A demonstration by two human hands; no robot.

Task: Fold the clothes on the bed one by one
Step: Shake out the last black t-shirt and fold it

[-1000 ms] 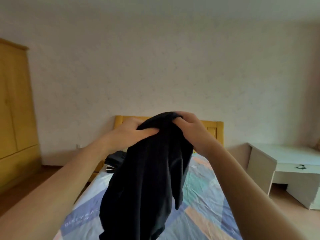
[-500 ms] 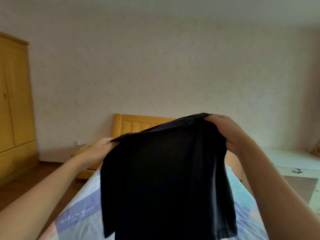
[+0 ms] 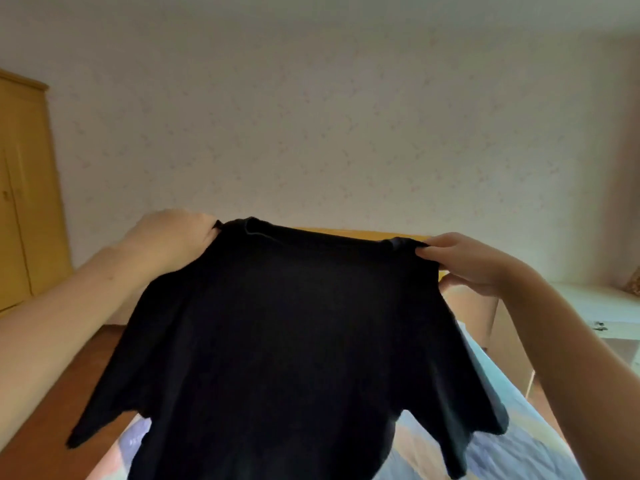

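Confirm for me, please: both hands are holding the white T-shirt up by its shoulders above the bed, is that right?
Not quite: the T-shirt is black, not white, as the head view shows. The rest stands: the left hand and right hand hold it up by its shoulders above the bed.

A black short-sleeved cotton T-shirt [image 3: 287,341] hangs between both hands above the patchwork-sheeted bed [image 3: 512,441]; a wooden wardrobe [image 3: 24,202] stands left.

shirt [image 3: 294,341] hem cut off, bed [image 3: 512,441] mostly hidden
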